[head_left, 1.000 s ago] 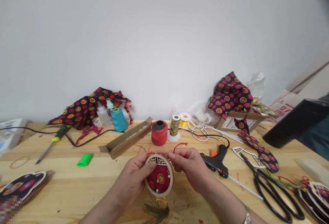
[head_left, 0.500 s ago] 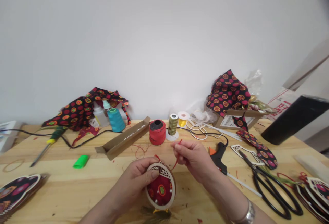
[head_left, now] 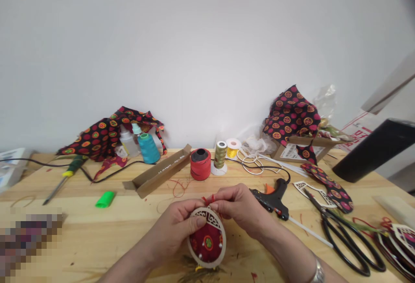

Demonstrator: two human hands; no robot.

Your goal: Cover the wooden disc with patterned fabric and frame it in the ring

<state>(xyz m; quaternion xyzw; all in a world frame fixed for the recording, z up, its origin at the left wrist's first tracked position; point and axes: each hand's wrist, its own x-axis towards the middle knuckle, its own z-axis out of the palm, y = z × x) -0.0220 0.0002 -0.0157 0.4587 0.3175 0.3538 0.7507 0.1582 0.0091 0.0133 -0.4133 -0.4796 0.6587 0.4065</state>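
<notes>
An oval ornament with a pale wooden fretwork frame and dark red patterned fabric is upright near the front of the table. My left hand grips its upper left edge, thumb on the front of the frame. At the ornament's top, my right hand pinches a red cord close to the hanging loop. The left fingertips are beside that cord too. Below the ornament, a dark olive tassel lies on the wood, partly hidden.
A red thread spool, a gold thread spool and a teal cone stand behind. To the right lie a glue gun and black-handled scissors. A screwdriver and green piece are left.
My right hand has come down and left from above, bringing the red cord to the ornament's top. My left hand still holds the ornament. The view has shifted slightly.
</notes>
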